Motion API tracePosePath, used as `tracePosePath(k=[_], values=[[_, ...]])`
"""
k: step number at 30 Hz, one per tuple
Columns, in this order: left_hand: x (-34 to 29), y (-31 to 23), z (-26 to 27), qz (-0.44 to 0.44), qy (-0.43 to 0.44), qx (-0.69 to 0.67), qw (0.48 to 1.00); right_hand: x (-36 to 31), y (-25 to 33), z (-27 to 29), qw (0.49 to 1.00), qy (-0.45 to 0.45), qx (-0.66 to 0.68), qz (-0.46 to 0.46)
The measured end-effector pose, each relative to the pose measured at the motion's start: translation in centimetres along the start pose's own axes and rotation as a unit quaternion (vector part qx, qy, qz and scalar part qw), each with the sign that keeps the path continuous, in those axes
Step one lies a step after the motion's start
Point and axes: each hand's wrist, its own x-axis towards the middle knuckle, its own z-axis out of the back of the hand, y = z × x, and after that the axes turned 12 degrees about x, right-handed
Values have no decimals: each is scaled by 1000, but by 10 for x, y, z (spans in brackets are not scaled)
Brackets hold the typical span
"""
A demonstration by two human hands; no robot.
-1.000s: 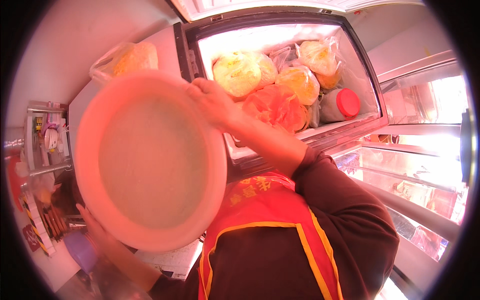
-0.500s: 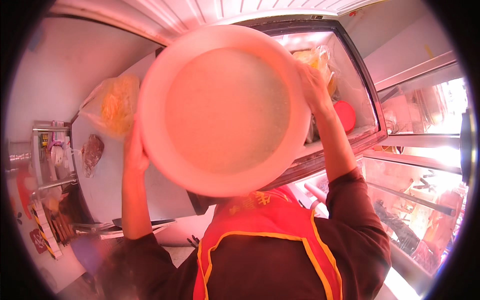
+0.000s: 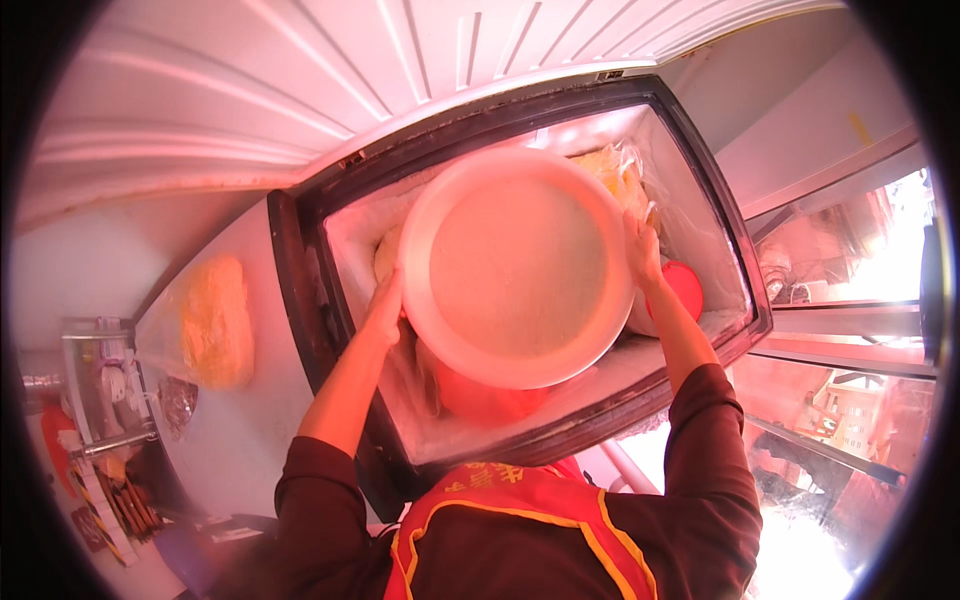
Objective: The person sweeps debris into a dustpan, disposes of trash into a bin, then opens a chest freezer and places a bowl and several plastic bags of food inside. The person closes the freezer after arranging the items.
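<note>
Between my two hands is a large round white basin [image 3: 517, 270], tinted pink by the light. My left hand [image 3: 385, 308] grips its left rim, and my right hand [image 3: 643, 250] grips the right rim. The basin is over the open chest freezer [image 3: 440, 440], hiding much of the inside. Past its right edge show bagged yellowish food [image 3: 612, 172] and a round red object [image 3: 684, 290]. Below the basin's near rim, a larger red thing [image 3: 485, 398] lies inside the freezer. What the basin holds, if anything, I cannot make out.
The ribbed white freezer lid [image 3: 400, 60] stands raised at the back. On the white surface [image 3: 260, 420] to the left lie a bag of yellow food [image 3: 218, 320] and a smaller dark wrapped packet [image 3: 177, 405]. A metal rack [image 3: 105, 390] stands far left, glass-fronted shelving [image 3: 850, 400] at right.
The basin has moved down and to the right, away from my head, over the freezer opening. More of the freezer and its raised lid now show. Both hands keep hold of the rim.
</note>
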Motion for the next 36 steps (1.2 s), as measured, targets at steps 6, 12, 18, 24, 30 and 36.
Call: tracePosePath(k=[6, 12, 18, 24, 30, 36], values=[[48, 27, -19, 77, -4, 2, 997, 30, -88, 0, 998, -35, -47, -37], [54, 2, -42, 100, 18, -61, 993, 35, -103, 0, 994, -34, -74, -72], [52, -18, -50, 105, 13, -25, 994, 36, -86, -1, 994, -45, -83, -61], [67, 10, -46, 104, -8, -19, 994, 37, -100, -1, 996, -25, -63, -59], [76, 28, -52, 99, -24, -40, 994, 40, -146, 9, 996, -60, -51, -34], [53, 5, -63, 120, -50, 8, 991, 27, -122, 7, 994, -67, -74, -49]])
